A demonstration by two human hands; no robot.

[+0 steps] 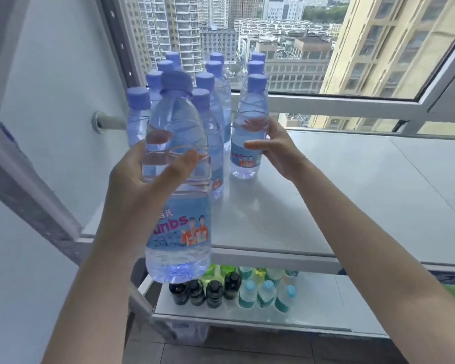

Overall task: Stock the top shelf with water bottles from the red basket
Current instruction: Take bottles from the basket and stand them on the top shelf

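My left hand (139,185) grips a clear water bottle (179,206) with a blue cap and light-blue label, held upright in the air before the top shelf's front edge. My right hand (276,151) is curled round another water bottle (247,143) that stands on the white top shelf (326,195), at the front of the right-hand row. Several more blue-capped bottles (210,114) stand in rows on the shelf's left part, reaching back to the window. The red basket is out of view.
A lower shelf (326,306) carries dark-capped bottles (213,292) and light-blue-capped bottles (268,292). A white wall (50,101) with a metal post borders the left. An open window frame (352,106) runs behind the shelf.
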